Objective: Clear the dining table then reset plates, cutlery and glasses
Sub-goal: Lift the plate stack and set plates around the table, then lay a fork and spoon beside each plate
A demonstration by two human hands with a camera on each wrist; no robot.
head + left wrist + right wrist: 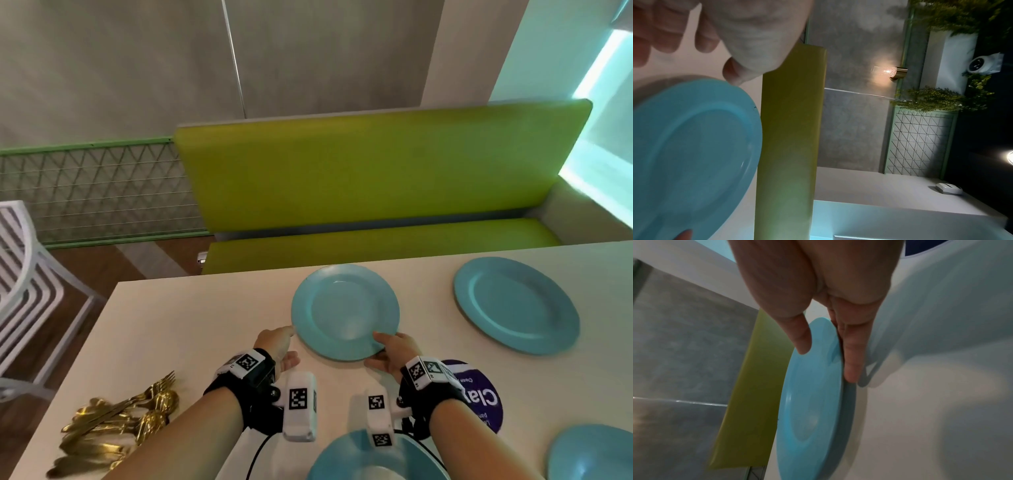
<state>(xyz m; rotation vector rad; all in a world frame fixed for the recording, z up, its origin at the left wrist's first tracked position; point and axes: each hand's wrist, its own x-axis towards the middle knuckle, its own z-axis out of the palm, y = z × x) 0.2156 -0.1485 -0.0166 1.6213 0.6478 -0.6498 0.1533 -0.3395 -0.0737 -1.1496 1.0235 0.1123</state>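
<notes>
A blue plate (345, 311) (694, 146) (809, 402) lies in the middle of the pale table (205, 325). My right hand (380, 349) (827, 363) pinches its near rim, thumb on top and fingers under the edge, which looks slightly raised. My left hand (284, 342) (731, 48) is at the plate's left rim with relaxed fingers, one fingertip touching or almost touching the edge. A second blue plate (516, 305) lies to the right. Two more blue plates (342, 459) (592, 452) sit at the near edge. A heap of gold cutlery (120, 431) lies at the near left.
A round purple sticker (479, 394) shows on the table under my right wrist. A green bench (376, 178) runs along the far side. A white slatted chair (24, 291) stands off the left end. No glasses are in view.
</notes>
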